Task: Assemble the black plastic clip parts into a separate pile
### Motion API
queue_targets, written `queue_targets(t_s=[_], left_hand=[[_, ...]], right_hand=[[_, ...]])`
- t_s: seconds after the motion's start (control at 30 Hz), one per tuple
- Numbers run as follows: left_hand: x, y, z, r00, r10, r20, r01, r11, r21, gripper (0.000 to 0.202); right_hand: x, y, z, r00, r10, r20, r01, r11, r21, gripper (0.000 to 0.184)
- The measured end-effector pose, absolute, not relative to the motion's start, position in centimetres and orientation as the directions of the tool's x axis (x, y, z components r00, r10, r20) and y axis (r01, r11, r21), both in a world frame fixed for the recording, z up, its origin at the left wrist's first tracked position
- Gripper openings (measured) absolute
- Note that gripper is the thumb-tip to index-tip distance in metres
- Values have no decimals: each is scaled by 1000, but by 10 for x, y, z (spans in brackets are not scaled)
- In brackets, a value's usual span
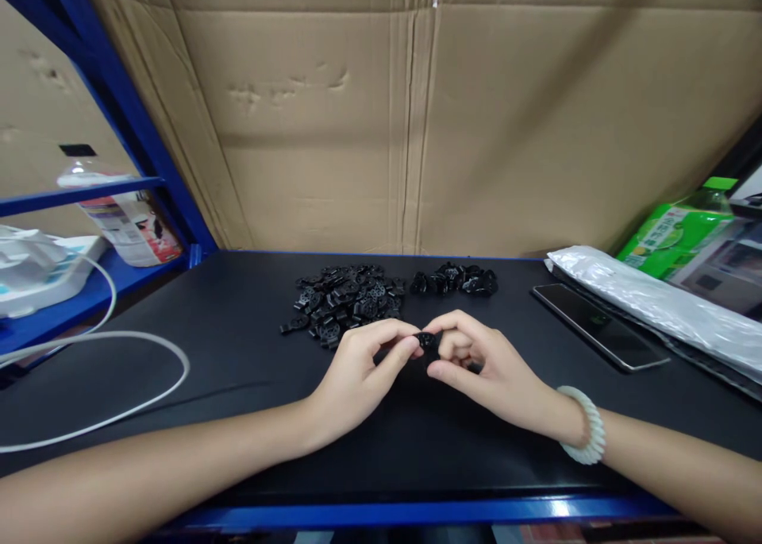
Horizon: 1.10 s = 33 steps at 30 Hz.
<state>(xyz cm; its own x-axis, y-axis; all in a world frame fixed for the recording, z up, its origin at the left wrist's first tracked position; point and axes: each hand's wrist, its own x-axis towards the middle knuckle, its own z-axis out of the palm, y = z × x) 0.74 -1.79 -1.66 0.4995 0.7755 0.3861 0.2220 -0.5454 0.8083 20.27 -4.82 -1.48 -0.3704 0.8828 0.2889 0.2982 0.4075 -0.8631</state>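
A small black plastic part (pixel 426 340) is held up between my two hands, just above the black tabletop. My left hand (pixel 372 361) pinches its left side between thumb and fingertips. On its right side, the curled fingers of my right hand (pixel 485 361) close around it, and the palm side hides some of the part. Behind my left hand lies a heap of similar black plastic parts (pixel 351 296), several of them with round, spoked faces. A smaller row of black pieces (pixel 454 279) lies to the right of that heap, beyond my right hand.
A phone (pixel 597 326) lies at the right beside a silver-white plastic package (pixel 667 298) and a green-labelled pack (pixel 672 230). To the left, a white cable (pixel 178 353) loops over the table near a power strip (pixel 53 274) and a bottle (pixel 122 210). Cardboard (pixel 309 131) walls the back.
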Motion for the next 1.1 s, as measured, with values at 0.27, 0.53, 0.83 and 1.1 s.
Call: queue_targets(t_s=[0.27,0.53,0.83,1.1], left_hand=[[13,-22,-15,552,794,253,109,-370,923,17],[11,-24,-14,539,807,242,113,-354,928,23],[13,-22,-14,527,825,205,130,-317,939,22],[15,-22,-12,506,850,150,153,-259,954,20]], right_hand=[[197,-45,-16,-292,945,145,123,187,-975,33],[194,-47,-16,-307,943,130,106,170,-980,35],[193,-46,-20,-308,942,135,129,182,-975,33],[191,-48,-20,-315,937,150,147,204,-968,29]])
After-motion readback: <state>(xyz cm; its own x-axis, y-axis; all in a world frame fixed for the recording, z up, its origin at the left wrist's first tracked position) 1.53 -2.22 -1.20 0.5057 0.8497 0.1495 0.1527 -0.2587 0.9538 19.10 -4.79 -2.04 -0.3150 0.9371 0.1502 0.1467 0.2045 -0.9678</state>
